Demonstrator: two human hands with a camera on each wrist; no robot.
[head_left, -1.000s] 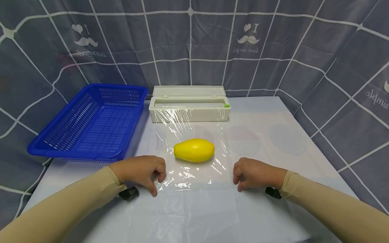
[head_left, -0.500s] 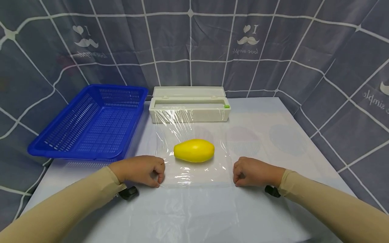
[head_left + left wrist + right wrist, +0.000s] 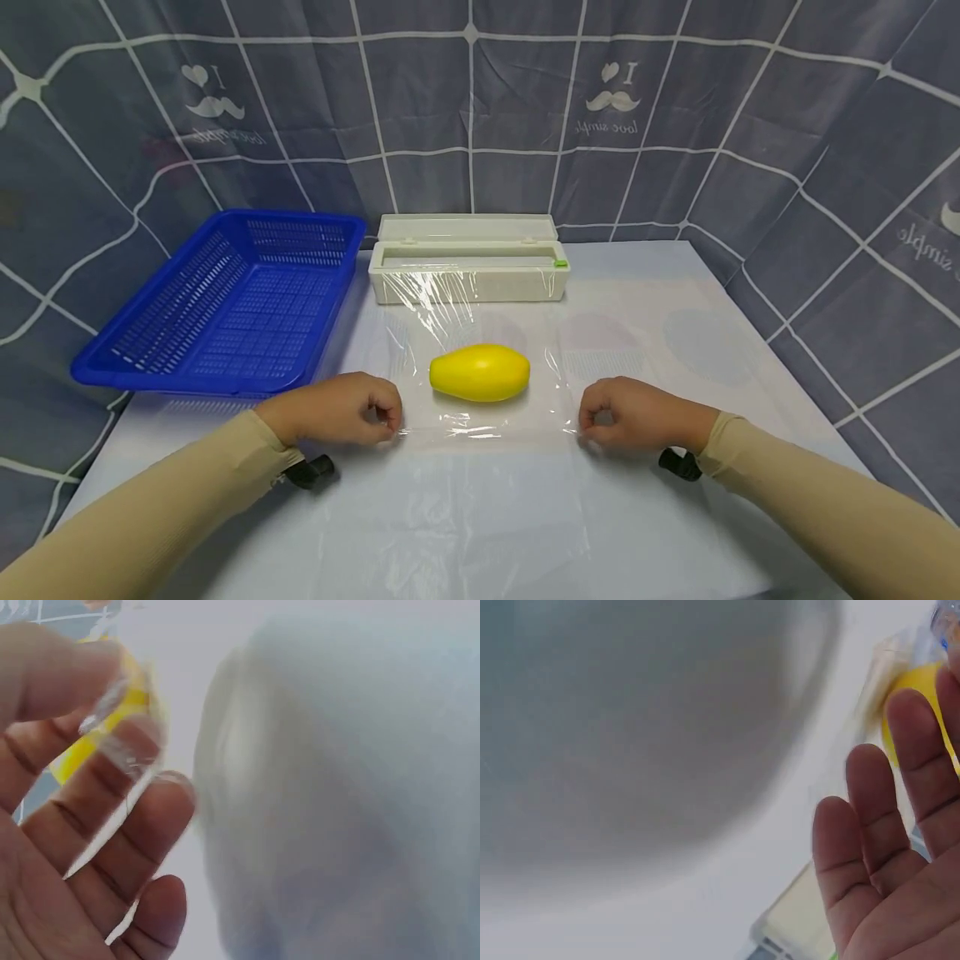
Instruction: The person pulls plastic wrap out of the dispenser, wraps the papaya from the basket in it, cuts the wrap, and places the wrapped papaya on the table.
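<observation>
Yellow and smooth, a papaya (image 3: pixel 480 372) rests on clear cling film (image 3: pixel 471 432) just beyond the person's left hand (image 3: pixel 336 409) and right hand (image 3: pixel 639 413), which pinch the film's near corners above the white table (image 3: pixel 465 521), while the far end runs to a white dispenser box (image 3: pixel 472 286) beside a blue plastic basket (image 3: pixel 255 321).

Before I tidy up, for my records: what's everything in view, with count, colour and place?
table: one, white, under the items
box: one, white, lid open, far middle
tab: one, green, box's right end
film: one sheet, clear, running from box toward the person
fruit: one, yellow, mid-table
basket: one, blue, left
curtain: count unclear, grey with white lines, behind and alongside
wrist devices: two, black, at the wrists
sleeves: two, beige, forearms
left grip: one, bare, pinching film's near-left corner
right grip: one, bare, pinching film's near-right corner
</observation>
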